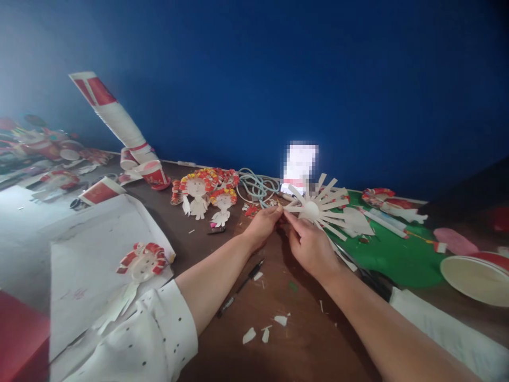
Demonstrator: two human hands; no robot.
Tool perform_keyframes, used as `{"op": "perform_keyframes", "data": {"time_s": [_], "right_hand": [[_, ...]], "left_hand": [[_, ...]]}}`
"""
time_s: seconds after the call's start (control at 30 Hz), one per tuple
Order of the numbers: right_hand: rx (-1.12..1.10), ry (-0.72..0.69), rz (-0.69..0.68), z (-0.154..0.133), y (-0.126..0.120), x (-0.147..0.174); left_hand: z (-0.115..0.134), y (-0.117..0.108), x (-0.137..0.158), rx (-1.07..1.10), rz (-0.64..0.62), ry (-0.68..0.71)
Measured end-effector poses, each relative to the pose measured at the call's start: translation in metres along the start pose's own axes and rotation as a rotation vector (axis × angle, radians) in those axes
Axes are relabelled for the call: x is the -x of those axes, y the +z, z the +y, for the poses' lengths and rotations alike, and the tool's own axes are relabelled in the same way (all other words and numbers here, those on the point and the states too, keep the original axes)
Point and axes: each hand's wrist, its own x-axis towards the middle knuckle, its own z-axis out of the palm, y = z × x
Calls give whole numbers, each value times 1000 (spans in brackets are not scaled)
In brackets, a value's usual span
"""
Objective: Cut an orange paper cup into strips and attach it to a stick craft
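A paper cup cut into strips [311,211] is spread like a sunburst, its round white base facing me. My left hand [263,227] is closed, with thumb and finger pinching the end of one strip at the left. Close beside it, my right hand [312,244] is also closed on that strip, its index finger pressed along it. The exact grip at the fingertips is partly hidden. Below my hands, a black pen [240,289] and white paper scraps [280,320] lie on the brown table [294,355].
Paper dolls with red and yellow curled hair [196,193] stand left of my hands, near a pale cable coil [258,185]. A stack of paper cups [119,124] leans at the back left. Green sheet [392,260] and a paper bowl [475,278] lie right. A blue wall [222,85] stands behind.
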Motion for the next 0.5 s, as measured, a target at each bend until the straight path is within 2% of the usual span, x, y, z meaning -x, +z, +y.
{"op": "perform_keyframes", "data": {"time_s": [0.27,0.5], "right_hand": [[43,29,-42,-4,-6,0],[22,49,-46,0,-1,-1]], "left_hand": [[5,3,3,150,27,-52],[3,5,2,0,-3,-17]]}}
